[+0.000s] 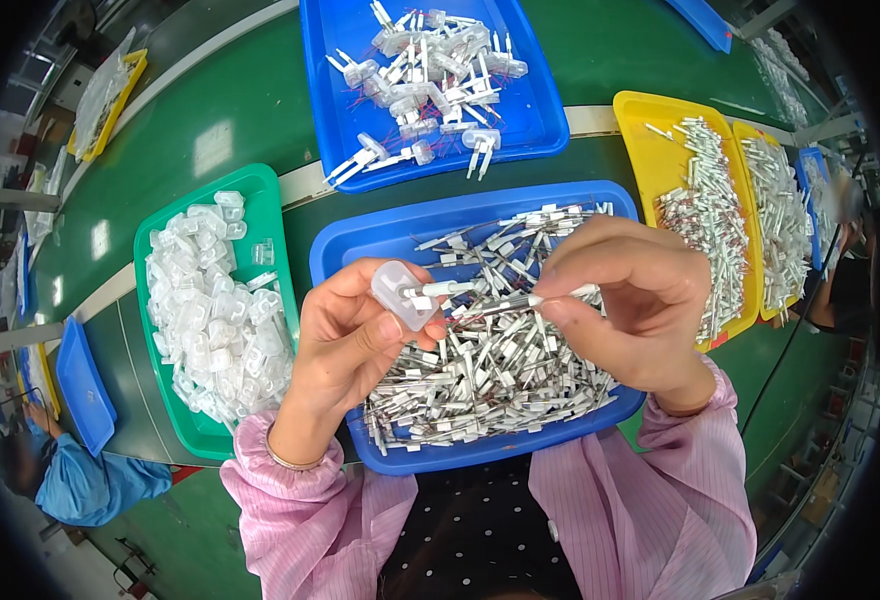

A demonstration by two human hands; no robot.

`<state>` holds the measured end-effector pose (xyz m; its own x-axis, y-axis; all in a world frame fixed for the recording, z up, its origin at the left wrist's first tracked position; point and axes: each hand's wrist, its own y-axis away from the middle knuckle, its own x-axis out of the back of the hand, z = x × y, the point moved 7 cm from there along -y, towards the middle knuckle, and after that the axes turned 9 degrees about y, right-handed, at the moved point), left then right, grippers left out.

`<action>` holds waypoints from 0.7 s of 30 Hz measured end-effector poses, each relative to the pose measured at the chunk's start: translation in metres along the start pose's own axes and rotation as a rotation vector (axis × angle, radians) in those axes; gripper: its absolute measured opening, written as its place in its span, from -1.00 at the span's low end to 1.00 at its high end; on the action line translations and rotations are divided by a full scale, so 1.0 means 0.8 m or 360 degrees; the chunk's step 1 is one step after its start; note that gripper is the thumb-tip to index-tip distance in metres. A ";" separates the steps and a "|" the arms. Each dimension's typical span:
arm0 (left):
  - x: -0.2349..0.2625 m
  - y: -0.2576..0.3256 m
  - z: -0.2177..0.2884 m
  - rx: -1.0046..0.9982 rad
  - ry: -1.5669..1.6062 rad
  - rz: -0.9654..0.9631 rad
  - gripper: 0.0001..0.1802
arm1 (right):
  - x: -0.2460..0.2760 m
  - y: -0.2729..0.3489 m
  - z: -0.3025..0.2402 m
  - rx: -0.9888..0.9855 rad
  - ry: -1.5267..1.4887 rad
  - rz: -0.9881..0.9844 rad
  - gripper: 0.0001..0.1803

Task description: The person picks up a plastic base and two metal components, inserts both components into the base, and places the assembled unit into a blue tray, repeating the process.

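My left hand (345, 335) pinches a translucent plastic housing (397, 294), rounded in shape, tilted up between thumb and fingers. A white stick-like part (447, 288) juts from the housing toward the right. My right hand (625, 300) closes thumb and forefinger on the white end of a thin wired part (500, 306), whose other end points at the housing. Both hands hover over a blue tray (332, 245) heaped with similar thin white parts with dark leads (490, 385). Whether the wired part touches the housing I cannot tell.
On the left, a green tray (150, 235) holds many translucent housings (210, 330). Beyond, a blue tray (550, 120) carries joined pieces (425, 70). Yellow trays (640, 150) of white parts stand on the right. A person in blue (95, 480) works at the far left.
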<state>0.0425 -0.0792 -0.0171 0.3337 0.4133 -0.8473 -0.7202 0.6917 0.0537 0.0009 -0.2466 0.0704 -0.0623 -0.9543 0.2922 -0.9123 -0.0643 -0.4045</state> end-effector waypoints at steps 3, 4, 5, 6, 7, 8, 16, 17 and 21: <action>0.001 0.001 0.000 0.0008 -0.0046 0.0060 -0.60 | -0.002 -0.001 0.001 0.0017 0.0095 -0.0011 -0.80; 0.000 0.001 0.000 0.0004 -0.0043 0.0040 -0.60 | -0.003 -0.001 0.000 0.0056 0.0181 -0.0026 -0.80; 0.000 0.001 0.001 0.0000 -0.0041 0.0041 -0.60 | -0.004 -0.001 -0.001 0.0057 0.0180 -0.0031 -0.80; -0.001 0.001 0.001 -0.0001 -0.0059 0.0037 -0.60 | -0.004 0.000 -0.004 0.0090 0.0268 -0.0019 -0.80; 0.000 0.001 0.001 -0.0001 -0.0078 0.0034 -0.60 | -0.004 0.000 -0.007 0.0121 0.0354 -0.0006 -0.79; 0.002 0.001 0.001 -0.0001 -0.0076 0.0035 -0.60 | -0.005 0.000 -0.009 0.0120 0.0354 -0.0008 -0.79; 0.000 0.000 0.004 -0.0128 -0.0206 -0.0070 -0.66 | -0.037 0.013 -0.053 0.0776 0.0776 -0.0133 -0.82; 0.000 0.000 0.004 -0.0126 -0.0207 -0.0072 -0.66 | -0.037 0.011 -0.044 0.0604 0.0579 -0.0188 -0.82; -0.001 0.003 0.003 -0.0098 -0.0148 -0.0084 -0.66 | -0.025 0.002 -0.031 0.0405 0.0388 -0.0157 -0.80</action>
<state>0.0424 -0.0763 -0.0150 0.4252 0.4325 -0.7950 -0.7353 0.6773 -0.0248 -0.0096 -0.2201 0.0856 -0.1013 -0.8444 0.5261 -0.7907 -0.2525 -0.5577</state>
